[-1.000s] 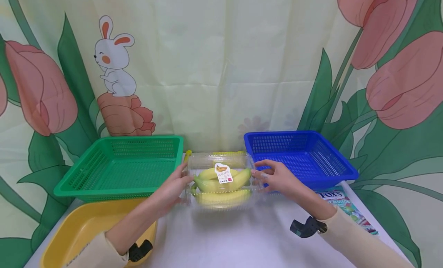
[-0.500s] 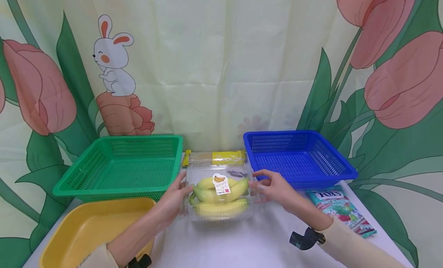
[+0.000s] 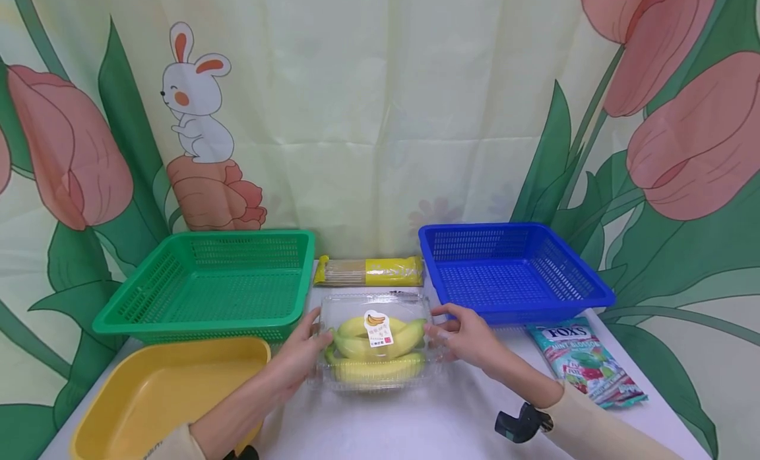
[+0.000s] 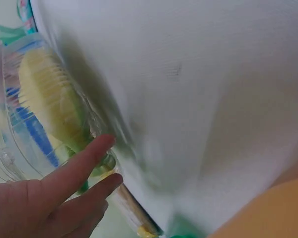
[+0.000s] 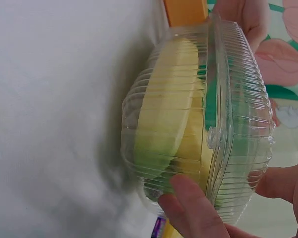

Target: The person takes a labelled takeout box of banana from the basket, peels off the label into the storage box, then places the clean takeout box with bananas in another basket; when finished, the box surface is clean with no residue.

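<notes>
A clear plastic clamshell box [image 3: 374,304] with several yellow-green bananas [image 3: 380,367] inside sits between both hands at the middle of the table. On its lid is a white label [image 3: 378,329] with a banana picture. My left hand [image 3: 303,354] grips the box's left side, thumb near the lid and fingers along the lower wall. From the right, my right hand [image 3: 466,338] holds the opposite side the same way. In the right wrist view, fingers [image 5: 196,203] press the ribbed lower wall of the box while the thumb [image 5: 280,183] lies against the lid.
Behind the box lies a yellow noodle packet [image 3: 368,272]. A green basket [image 3: 208,331] stands at back left, a blue basket [image 3: 522,311] at back right. A yellow tub [image 3: 119,374] is at front left. A FOX'S candy bag [image 3: 588,361] lies at right.
Both hands have brought the banana box toward the person and lower, away from the noodle packet, which now shows in full. More of the candy bag is visible too.
</notes>
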Tool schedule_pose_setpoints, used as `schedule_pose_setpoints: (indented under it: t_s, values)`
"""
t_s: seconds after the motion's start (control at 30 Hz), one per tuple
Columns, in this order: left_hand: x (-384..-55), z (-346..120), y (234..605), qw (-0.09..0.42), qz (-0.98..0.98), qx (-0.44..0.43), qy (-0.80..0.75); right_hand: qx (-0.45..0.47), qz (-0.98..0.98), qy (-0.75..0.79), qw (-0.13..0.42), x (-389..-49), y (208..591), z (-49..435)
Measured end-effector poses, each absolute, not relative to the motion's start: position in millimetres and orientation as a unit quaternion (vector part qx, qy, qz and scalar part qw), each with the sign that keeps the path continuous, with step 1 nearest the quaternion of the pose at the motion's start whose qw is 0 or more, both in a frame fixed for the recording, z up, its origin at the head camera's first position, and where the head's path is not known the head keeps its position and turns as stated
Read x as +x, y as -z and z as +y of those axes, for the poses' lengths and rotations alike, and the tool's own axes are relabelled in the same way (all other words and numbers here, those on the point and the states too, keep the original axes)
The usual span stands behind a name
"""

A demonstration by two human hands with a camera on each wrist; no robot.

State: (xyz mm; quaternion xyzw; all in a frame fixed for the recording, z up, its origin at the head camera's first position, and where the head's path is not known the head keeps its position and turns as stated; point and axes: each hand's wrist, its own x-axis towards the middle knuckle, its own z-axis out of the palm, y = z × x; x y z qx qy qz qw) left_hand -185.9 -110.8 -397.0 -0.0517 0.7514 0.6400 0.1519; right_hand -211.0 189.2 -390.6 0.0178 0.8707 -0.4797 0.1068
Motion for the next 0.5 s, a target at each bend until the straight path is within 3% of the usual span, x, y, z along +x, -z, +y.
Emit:
schedule_pose_setpoints:
  t_s: [0.5]
  values:
    - [-182.0, -111.0, 408.3, 0.131, 0.767, -0.055, -0.625, 0.008, 0.902, 0.421, 0.096, -206.1, 398.2, 184.4]
